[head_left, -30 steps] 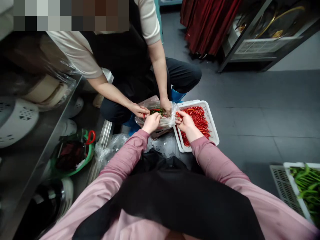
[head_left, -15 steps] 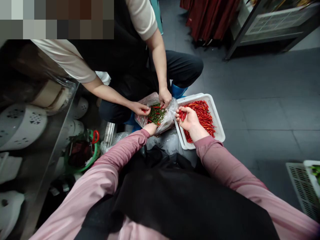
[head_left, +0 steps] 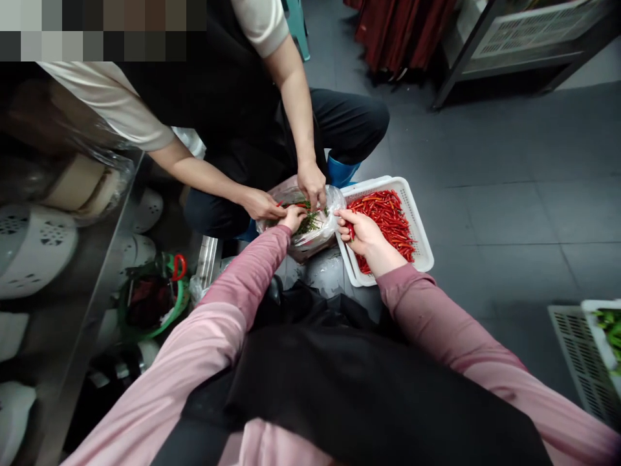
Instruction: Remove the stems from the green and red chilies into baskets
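Observation:
My left hand (head_left: pixel 294 219) is over the mouth of a clear plastic bag (head_left: pixel 315 244), its fingers bent together; what they pinch, if anything, I cannot make out. Inside the bag are green chili stems (head_left: pixel 308 224) and some red chilies. My right hand (head_left: pixel 365 234) is closed around a few red chilies (head_left: pixel 350 229), between the bag and a white plastic basket (head_left: pixel 423 255). That basket holds a heap of red chilies (head_left: pixel 388 220). A co-worker's two hands, one on the left (head_left: pixel 262 204) and one at the back (head_left: pixel 311 183), also work at the bag.
The co-worker's knee (head_left: pixel 361 120) and blue boot (head_left: pixel 342 169) are behind the basket. At left stand a metal shelf with white perforated tubs (head_left: pixel 55 246) and a green basket (head_left: pixel 180 301) with a red handle. A crate of green vegetables (head_left: pixel 599 330) lies at right.
My left hand has risen a little out of the bag. My right hand's fingers have closed further over the chilies. The co-worker's back hand has reached lower into the bag.

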The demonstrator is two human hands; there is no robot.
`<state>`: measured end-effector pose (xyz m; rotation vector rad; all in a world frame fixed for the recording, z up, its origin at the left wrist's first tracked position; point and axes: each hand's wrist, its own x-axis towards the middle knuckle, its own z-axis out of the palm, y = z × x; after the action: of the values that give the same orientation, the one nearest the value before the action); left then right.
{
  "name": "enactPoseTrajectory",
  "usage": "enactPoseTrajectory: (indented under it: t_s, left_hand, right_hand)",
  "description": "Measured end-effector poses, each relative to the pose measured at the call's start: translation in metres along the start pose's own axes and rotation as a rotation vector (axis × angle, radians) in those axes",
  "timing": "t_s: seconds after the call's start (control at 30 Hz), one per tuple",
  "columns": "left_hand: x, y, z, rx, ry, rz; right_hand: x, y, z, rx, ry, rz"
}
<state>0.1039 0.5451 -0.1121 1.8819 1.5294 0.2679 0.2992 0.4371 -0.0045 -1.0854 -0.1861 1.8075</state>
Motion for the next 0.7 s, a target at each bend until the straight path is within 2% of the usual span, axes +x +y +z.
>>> enactPoseTrajectory:
  t_s: [0.13,0.2,0.3,0.4,0.47,0.57,0.63,0.7]
  left_hand:
    - [-0.01,-0.001,-0.013,-0.13,0.223,-0.023]
    - [-0.02,0.01,-0.021,-0.267,0.264,-0.072]
    - [-0.041,0.037,-0.032,-0.476,0.166,-0.093]
    - [-0.059,0.064,-0.037,-0.607,0.012,-0.055]
    - [-0.067,0.078,-0.036,-0.67,-0.036,-0.063]
    - [-0.077,0.088,-0.032,-0.79,-0.061,-0.144]
    - [-0.085,0.089,-0.029,-0.814,-0.141,-0.183]
    - [-0.094,0.086,-0.027,-0.768,-0.214,-0.154]
  right_hand:
    - [0.006,0.006,0.0,-0.092,0.06,-0.088]
    - [0.009,0.011,0.002,-0.173,0.096,-0.119]
    - [0.009,0.016,0.006,-0.325,0.1,-0.155]
    - [0.006,0.019,0.011,-0.435,-0.042,-0.115]
    - [0.005,0.02,0.013,-0.434,-0.13,-0.088]
    - [0.008,0.02,0.013,-0.351,-0.13,-0.118]
    - [0.011,0.018,0.011,-0.29,-0.103,-0.14]
    - [0.013,0.018,0.01,-0.254,-0.101,-0.156]
